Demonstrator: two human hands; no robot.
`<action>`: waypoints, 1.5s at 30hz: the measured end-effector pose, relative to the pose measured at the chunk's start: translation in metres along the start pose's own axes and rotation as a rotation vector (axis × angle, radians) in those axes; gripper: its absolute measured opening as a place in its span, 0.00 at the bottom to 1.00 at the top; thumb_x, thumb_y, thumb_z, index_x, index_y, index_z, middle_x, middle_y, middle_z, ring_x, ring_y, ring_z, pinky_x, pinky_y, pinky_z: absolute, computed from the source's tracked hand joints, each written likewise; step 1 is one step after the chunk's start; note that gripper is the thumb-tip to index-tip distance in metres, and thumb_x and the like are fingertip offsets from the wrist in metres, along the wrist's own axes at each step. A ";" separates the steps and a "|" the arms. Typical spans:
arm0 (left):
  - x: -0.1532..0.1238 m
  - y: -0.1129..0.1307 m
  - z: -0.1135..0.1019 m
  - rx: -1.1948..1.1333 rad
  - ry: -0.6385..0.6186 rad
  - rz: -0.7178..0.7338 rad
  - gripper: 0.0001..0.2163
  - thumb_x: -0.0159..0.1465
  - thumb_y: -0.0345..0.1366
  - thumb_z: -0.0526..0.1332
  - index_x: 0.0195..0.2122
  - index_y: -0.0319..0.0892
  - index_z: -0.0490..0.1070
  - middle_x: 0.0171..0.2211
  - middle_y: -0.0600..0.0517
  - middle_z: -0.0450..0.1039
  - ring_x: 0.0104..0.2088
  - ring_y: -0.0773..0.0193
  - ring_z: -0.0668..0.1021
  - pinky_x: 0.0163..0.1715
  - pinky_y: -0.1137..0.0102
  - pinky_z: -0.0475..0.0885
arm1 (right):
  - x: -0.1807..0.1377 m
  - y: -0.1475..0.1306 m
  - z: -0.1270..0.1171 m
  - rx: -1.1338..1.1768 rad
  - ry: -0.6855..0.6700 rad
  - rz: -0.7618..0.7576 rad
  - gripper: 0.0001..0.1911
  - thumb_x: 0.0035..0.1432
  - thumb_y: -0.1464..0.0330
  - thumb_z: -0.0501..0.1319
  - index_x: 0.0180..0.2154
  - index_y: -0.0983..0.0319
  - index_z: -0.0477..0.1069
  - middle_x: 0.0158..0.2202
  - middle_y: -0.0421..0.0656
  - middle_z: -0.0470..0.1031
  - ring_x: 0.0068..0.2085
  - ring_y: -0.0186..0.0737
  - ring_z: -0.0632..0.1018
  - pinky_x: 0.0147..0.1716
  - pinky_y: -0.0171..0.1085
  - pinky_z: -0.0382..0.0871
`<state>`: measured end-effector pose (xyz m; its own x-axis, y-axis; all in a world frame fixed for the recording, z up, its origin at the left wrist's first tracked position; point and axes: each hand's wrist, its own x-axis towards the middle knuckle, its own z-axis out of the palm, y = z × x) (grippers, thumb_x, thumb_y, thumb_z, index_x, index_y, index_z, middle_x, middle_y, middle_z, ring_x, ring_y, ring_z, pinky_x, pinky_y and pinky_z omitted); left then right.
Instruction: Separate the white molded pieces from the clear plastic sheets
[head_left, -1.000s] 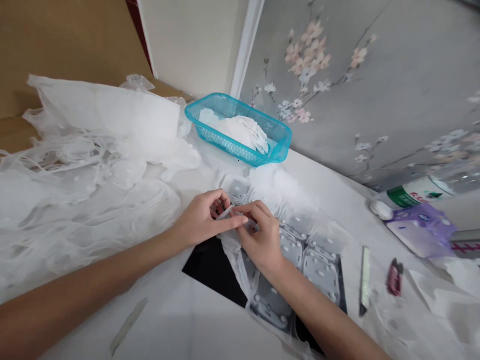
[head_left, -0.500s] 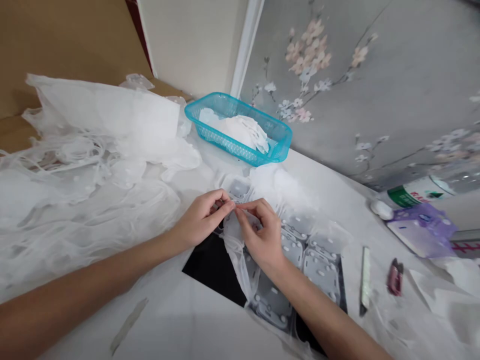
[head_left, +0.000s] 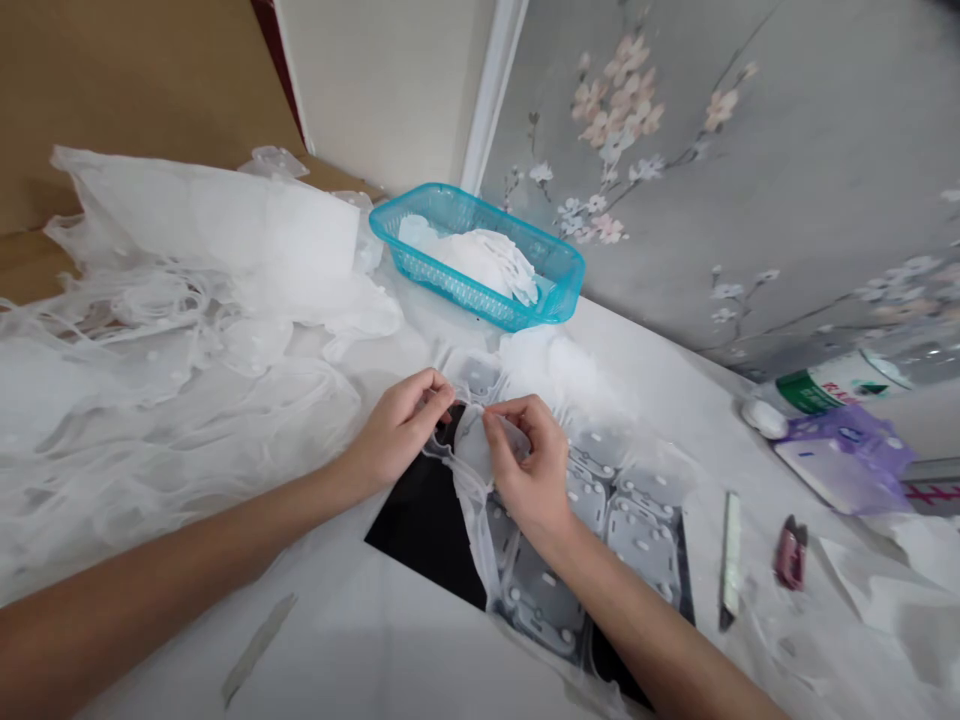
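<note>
A translucent sheet of rounded, dotted silicone-like pieces (head_left: 641,548) lies over a black board (head_left: 427,530). My left hand (head_left: 409,420) pinches the thin edge strip of the sheet near the board's upper left. Close beside it, my right hand (head_left: 529,460) has thumb and forefinger closed on the top of one rounded translucent piece (head_left: 474,445), which is partly lifted. A loose strip of the sheet (head_left: 480,540) hangs down over the board below the hands. The right fingers hide part of that piece.
Behind the hands stands a blue basket (head_left: 480,310) with white pieces inside. Translucent scrap (head_left: 187,420) is heaped at left. To the right lie a utility knife (head_left: 730,560), small red snips (head_left: 791,555), a purple packet (head_left: 855,455) and a bottle (head_left: 832,385).
My hands have moved slightly apart, the left going left and up, the right a little to the right. A gap shows between the edge strip and the rounded piece.
</note>
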<state>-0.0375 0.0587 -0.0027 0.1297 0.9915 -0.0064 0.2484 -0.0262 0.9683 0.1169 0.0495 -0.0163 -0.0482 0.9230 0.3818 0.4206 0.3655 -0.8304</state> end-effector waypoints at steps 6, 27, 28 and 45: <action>0.003 -0.001 -0.001 -0.038 0.035 -0.055 0.11 0.61 0.41 0.54 0.27 0.40 0.64 0.22 0.57 0.65 0.25 0.68 0.70 0.28 0.73 0.64 | -0.001 0.004 0.000 0.103 0.026 0.128 0.06 0.57 0.66 0.57 0.30 0.62 0.66 0.28 0.40 0.69 0.31 0.35 0.71 0.32 0.36 0.64; 0.002 -0.002 0.001 0.030 -0.114 0.018 0.13 0.59 0.43 0.58 0.23 0.40 0.60 0.21 0.58 0.53 0.23 0.71 0.59 0.22 0.75 0.56 | 0.003 0.000 0.000 -0.009 -0.134 -0.096 0.05 0.56 0.72 0.56 0.28 0.61 0.68 0.28 0.39 0.70 0.31 0.35 0.72 0.32 0.35 0.65; 0.002 -0.002 0.001 0.031 -0.122 0.023 0.13 0.60 0.43 0.57 0.24 0.40 0.61 0.22 0.58 0.55 0.23 0.71 0.61 0.22 0.74 0.57 | 0.003 -0.001 0.000 -0.011 -0.122 -0.087 0.05 0.56 0.72 0.56 0.29 0.61 0.69 0.28 0.39 0.70 0.31 0.35 0.72 0.32 0.35 0.65; 0.002 -0.001 0.001 -0.008 0.003 -0.013 0.10 0.58 0.38 0.57 0.22 0.40 0.61 0.21 0.58 0.56 0.24 0.71 0.62 0.24 0.75 0.58 | 0.000 0.004 -0.001 0.109 0.032 0.132 0.08 0.58 0.65 0.56 0.29 0.62 0.68 0.29 0.41 0.70 0.33 0.36 0.72 0.34 0.37 0.65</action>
<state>-0.0365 0.0601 -0.0040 0.1237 0.9922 -0.0180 0.2425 -0.0126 0.9701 0.1197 0.0513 -0.0191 0.0304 0.9601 0.2780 0.3208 0.2540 -0.9124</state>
